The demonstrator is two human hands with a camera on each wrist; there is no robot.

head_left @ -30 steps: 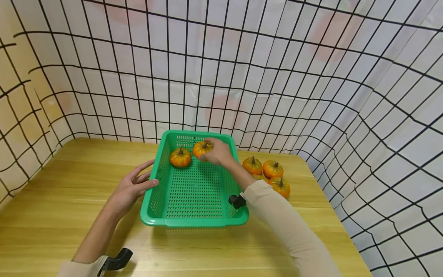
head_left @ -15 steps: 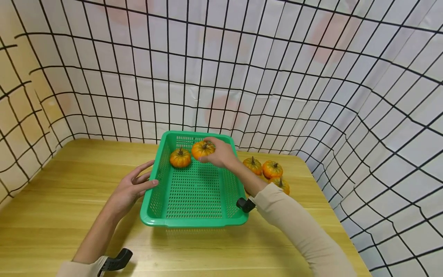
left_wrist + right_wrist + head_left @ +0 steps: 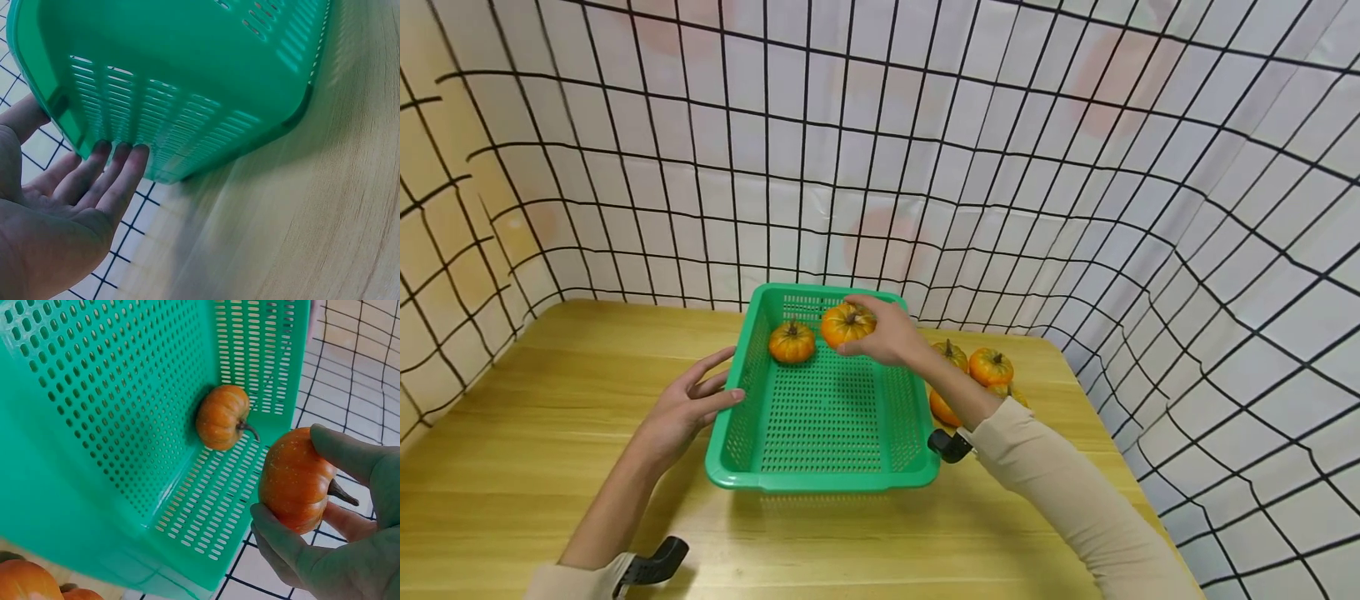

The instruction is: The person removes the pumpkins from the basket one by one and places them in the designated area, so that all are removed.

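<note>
A small orange pumpkin [image 3: 842, 327] is pinched between the thumb and fingers of my right hand [image 3: 895, 337], held up over the far right part of the green basket [image 3: 822, 482]. In the right wrist view its brown stem points toward my palm. Another pumpkin [image 3: 792, 342] sits on the basket floor in the far left corner, stem up in the head view. My left hand [image 3: 681, 412] holds the basket's left side: the thumb lies over the rim, and the fingertips [image 3: 139, 153] press the slotted outer wall.
Several more pumpkins [image 3: 991, 367] stand on the wooden table [image 3: 550, 433] just right of the basket, partly hidden by my right forearm. A white wall with a black grid [image 3: 880, 167] rises behind the table and along both sides.
The pumpkin in my right hand has risen slightly toward the camera and shifted a little right. My right forearm has swung rightward. The left hand and basket stay in place.
</note>
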